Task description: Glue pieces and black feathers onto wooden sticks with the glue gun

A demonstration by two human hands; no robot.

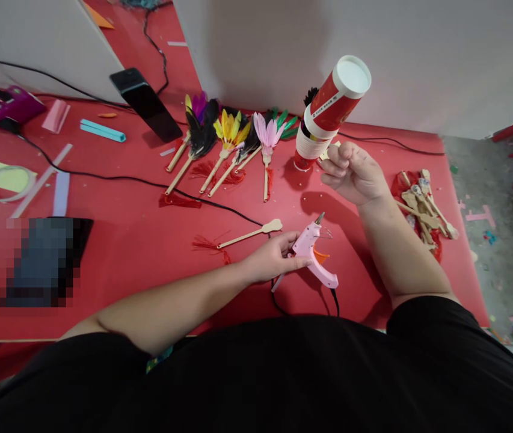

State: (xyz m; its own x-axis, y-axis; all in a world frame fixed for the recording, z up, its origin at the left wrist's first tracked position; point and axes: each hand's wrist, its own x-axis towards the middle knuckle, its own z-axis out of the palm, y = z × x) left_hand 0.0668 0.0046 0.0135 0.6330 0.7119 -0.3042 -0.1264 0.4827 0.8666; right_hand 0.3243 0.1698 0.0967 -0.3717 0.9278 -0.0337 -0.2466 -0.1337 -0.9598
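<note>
My left hand (276,257) is wrapped around a pink hot glue gun (305,243), its metal nozzle pointing up and away from me. The orange trigger (321,255) shows on the far side of the hand. My right hand (355,174) is raised beside a stack of red and white paper cups (322,117), its fingers curled in. Something pale yellowish shows at the fingertips, too small to make out. A bare wooden stick with a heart-shaped head (272,226) and a red tassel (211,243) lies just left of my left hand.
Several feather-topped sticks (224,150) lie along the back. Wooden sticks (425,207) are piled at the right. A phone (145,103) stands propped, a dark blurred rectangle (46,261) lies left. A black cord (166,182) crosses the red table (125,240).
</note>
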